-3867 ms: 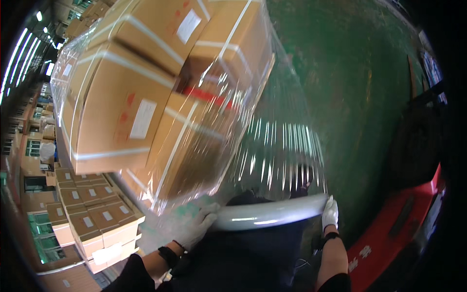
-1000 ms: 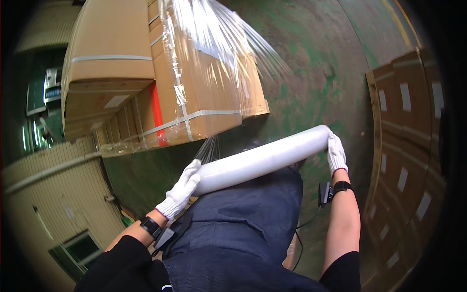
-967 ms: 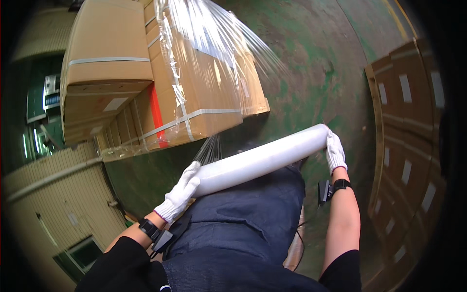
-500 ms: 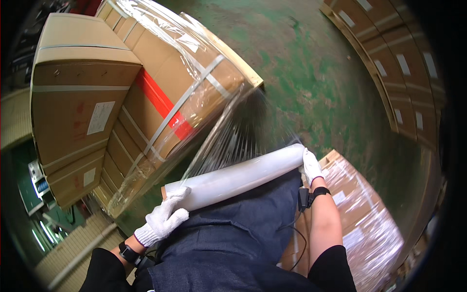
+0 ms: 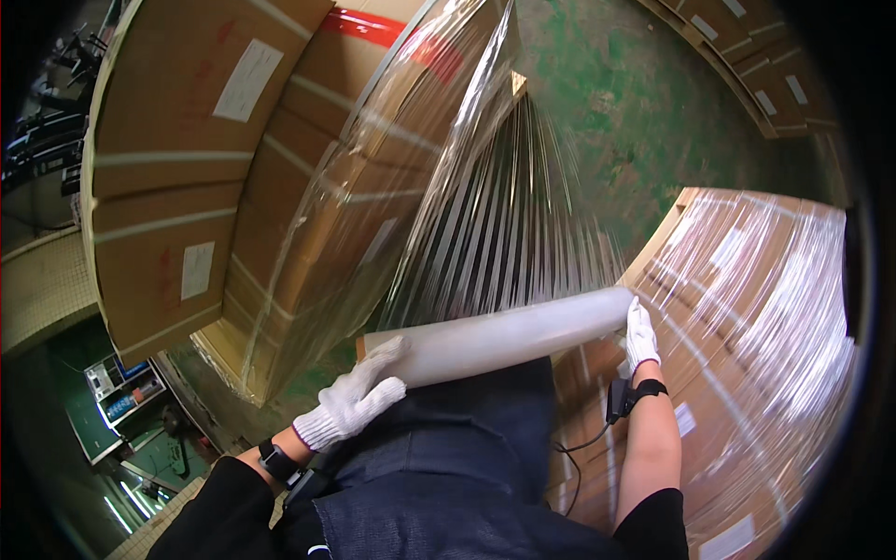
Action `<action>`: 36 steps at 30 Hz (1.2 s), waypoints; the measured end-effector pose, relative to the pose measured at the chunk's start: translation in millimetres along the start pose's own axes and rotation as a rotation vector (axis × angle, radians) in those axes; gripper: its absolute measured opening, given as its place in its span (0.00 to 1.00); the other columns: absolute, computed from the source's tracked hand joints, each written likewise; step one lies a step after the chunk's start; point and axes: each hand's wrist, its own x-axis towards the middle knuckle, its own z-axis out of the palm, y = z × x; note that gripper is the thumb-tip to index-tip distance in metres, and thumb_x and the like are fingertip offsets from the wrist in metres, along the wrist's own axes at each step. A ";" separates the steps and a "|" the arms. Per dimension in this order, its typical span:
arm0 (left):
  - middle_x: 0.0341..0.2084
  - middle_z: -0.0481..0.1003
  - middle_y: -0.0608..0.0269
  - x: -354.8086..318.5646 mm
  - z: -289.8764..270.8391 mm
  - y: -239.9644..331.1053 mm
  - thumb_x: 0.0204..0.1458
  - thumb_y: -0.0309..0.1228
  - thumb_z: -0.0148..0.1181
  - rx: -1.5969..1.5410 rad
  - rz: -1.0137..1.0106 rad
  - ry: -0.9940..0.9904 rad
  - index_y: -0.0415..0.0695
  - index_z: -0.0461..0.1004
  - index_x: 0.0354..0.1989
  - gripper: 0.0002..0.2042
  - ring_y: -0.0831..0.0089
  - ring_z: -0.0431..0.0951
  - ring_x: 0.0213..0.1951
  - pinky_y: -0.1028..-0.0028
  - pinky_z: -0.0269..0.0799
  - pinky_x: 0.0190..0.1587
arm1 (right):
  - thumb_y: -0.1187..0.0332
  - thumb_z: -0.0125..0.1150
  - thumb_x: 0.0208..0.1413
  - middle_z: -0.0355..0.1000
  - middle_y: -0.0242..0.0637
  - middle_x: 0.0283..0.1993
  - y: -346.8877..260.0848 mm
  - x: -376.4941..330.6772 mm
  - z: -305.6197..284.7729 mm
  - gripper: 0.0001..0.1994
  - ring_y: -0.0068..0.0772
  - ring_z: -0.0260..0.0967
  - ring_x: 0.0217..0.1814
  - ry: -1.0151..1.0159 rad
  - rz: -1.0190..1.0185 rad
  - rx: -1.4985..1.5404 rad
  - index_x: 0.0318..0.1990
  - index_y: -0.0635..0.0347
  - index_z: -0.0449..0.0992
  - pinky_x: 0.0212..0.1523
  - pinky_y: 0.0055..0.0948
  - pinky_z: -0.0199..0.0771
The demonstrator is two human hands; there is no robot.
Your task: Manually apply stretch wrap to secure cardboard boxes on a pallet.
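Wrapped cartons (image 5: 747, 308) just beside film roll (image 5: 504, 341).

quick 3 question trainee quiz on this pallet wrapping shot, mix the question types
1. True or false: both hands wear white knit gloves.
2. Which hand grips the end of the stretch film roll nearest the already wrapped carton stack? A) left hand B) right hand
3. Fill in: the film stretches from the roll up to the stack of ____ boxes.

Key:
1. True: left hand and right hand are both gloved.
2. B
3. cardboard
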 end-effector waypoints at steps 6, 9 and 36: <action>0.71 0.58 0.51 -71.4 0.2 -102.5 0.64 0.54 0.50 0.016 0.000 -0.018 0.43 0.57 0.71 0.34 0.56 0.58 0.72 0.65 0.54 0.72 | 0.40 0.39 0.69 0.72 0.45 0.61 68.6 -119.7 100.8 0.33 0.42 0.68 0.62 0.101 -0.035 0.053 0.66 0.57 0.67 0.61 0.37 0.68; 0.71 0.59 0.51 -90.3 5.8 -143.2 0.64 0.54 0.50 0.030 0.056 0.007 0.44 0.58 0.71 0.34 0.56 0.59 0.71 0.65 0.55 0.71 | 0.39 0.39 0.69 0.71 0.44 0.61 58.5 -159.4 134.6 0.33 0.41 0.70 0.58 0.077 0.189 0.317 0.67 0.55 0.66 0.55 0.39 0.73; 0.60 0.72 0.48 -314.3 31.9 -495.2 0.65 0.49 0.49 0.088 0.350 0.177 0.41 0.68 0.65 0.28 0.52 0.70 0.62 0.60 0.60 0.68 | 0.36 0.41 0.66 0.74 0.34 0.53 274.5 -400.8 452.3 0.32 0.37 0.69 0.44 0.087 0.269 0.557 0.60 0.51 0.72 0.44 0.41 0.72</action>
